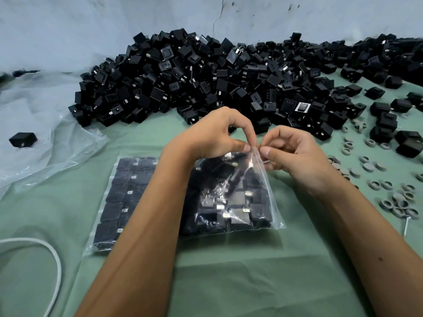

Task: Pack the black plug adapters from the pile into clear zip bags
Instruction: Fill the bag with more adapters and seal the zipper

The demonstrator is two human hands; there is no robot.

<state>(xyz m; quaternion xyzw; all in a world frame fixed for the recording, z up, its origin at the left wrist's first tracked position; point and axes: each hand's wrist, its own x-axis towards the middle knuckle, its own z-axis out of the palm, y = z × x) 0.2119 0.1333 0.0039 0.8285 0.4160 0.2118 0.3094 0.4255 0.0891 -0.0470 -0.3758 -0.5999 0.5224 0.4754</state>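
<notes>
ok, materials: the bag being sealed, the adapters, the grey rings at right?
Zip bag: thin clear plastic film, glossy; it crinkles and glints. Adapters: black moulded plastic, mostly matte, with metal-looking prongs. Grey rings: dull grey, probably rubber or soft plastic; cannot tell which.

bare green cloth (229, 282) near, filled bags (119, 197) centre, adapter pile (206, 83) blocking behind, grey rings (389, 197) scattered right, plastic sheet (45, 138) left

Both bare forearms are stretched forward from the lower edge, converging toward the middle; the left hand (217, 133) is arched knuckles-up, its thumb and forefinger pressed together in a pinch; the right hand (295, 156) is turned inward beside it, fingers curled, its thumb and fingertips likewise pinched; the two pinches are held almost touching, tip to tip.
</notes>
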